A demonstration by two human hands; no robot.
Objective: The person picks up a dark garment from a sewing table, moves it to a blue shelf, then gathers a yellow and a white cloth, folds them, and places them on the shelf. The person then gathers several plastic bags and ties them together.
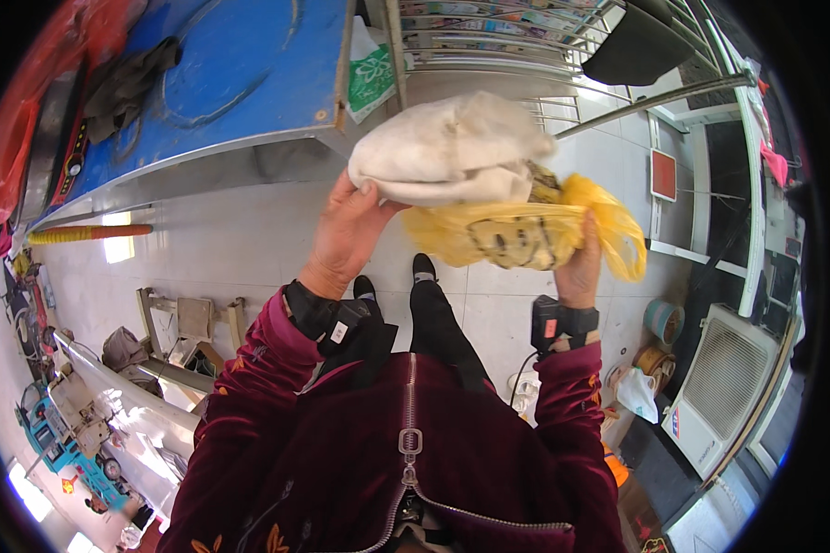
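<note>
My left hand (351, 231) grips the near left edge of an off-white cloth bundle (443, 148), thumb on top. The bundle looks folded and slightly blurred at its far right side. In my right hand (581, 256) is a thin yellow plastic bag (498, 231) with dark printing. The bag's upper part and handles bunch around my fingers. Cloth and bag touch or overlap in front of me, above the tiled floor. A patterned yellow-and-dark thing (543, 183) shows between them; what it is I cannot tell.
A blue-topped table (242, 76) stands at the upper left, with dark cloth (124, 86) and red plastic (24, 131) on it. Beyond the bundle is a metal rack (491, 41). An air-conditioner unit (723, 387) sits at right; a sewing machine (79, 415) is lower left.
</note>
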